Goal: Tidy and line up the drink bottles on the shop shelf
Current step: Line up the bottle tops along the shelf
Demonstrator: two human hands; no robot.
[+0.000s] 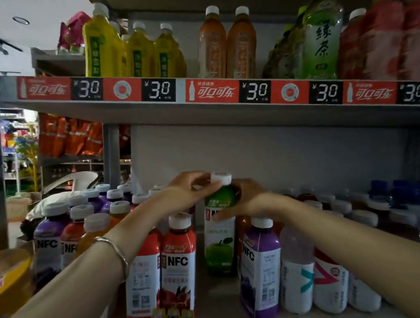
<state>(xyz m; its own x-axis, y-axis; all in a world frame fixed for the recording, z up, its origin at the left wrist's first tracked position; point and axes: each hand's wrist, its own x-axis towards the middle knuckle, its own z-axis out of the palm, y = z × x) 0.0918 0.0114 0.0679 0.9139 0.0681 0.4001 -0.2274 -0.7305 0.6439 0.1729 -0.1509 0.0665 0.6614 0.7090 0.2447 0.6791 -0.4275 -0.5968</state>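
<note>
Green-labelled bottle (221, 245) stood upright between my hands, left hand (187, 188) pinching its neck from the left, right hand (246, 200) curled round its shoulder from the right.

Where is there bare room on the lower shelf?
A bare strip of shelf lies in front of the green apple bottle, between the red NFC bottle and the purple NFC bottle. Either side is crowded with bottles.

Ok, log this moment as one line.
step: lining up green apple bottle | left hand: grips near cap | right hand: grips shoulder | position: upright, between red NFC bottle and purple NFC bottle
</note>
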